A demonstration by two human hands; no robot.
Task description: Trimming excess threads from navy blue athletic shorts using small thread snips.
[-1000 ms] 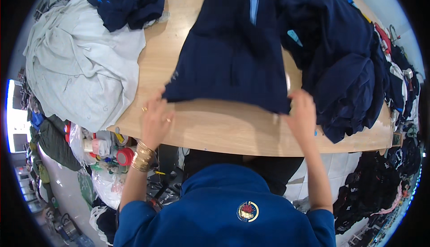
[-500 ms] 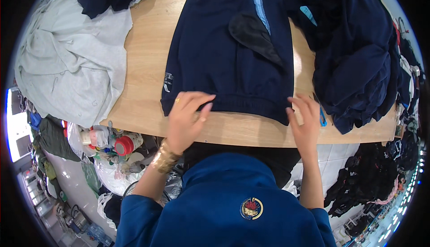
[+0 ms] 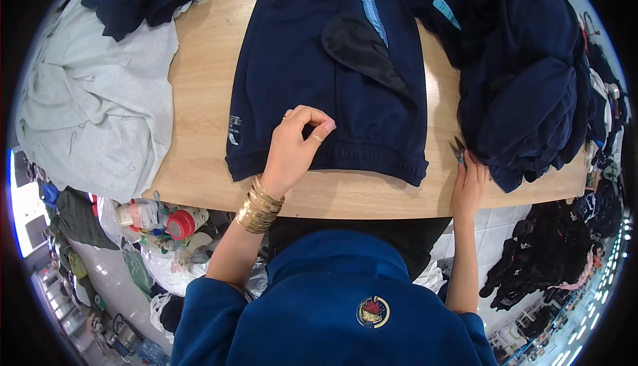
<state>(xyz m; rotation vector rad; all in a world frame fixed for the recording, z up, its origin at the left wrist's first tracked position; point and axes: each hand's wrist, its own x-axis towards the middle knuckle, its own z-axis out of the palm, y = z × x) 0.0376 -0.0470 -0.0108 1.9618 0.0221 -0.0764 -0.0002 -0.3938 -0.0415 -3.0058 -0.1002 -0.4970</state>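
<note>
A pair of dark navy shorts (image 3: 286, 67) lies flat on the table, its waistband toward me. A black pocket bag (image 3: 362, 50) and a light blue strip (image 3: 369, 7) show on its upper right part. Above the waistband my left hand (image 3: 292, 143) has thumb and forefinger pinched together; whether anything thin is between them is too small to see. To the right of the shorts, my right hand (image 3: 470, 183) has its fingers closed over small thread snips (image 3: 458, 148) on the table. Their dark blades point away from me, and the grip is mostly hidden.
A heap of navy garments (image 3: 525, 87) covers the table's right side. Pale grey fabric (image 3: 100, 107) lies at the left, with a small navy piece (image 3: 139, 0) on top. Below the left table edge stand a red-lidded jar (image 3: 183, 223) and plastic bags. Black clothes (image 3: 538, 253) are piled lower right.
My right hand has moved right from the waistband's corner and taken hold of the snips. My left hand has lifted inward over the shorts, its fingertips now pinched.
</note>
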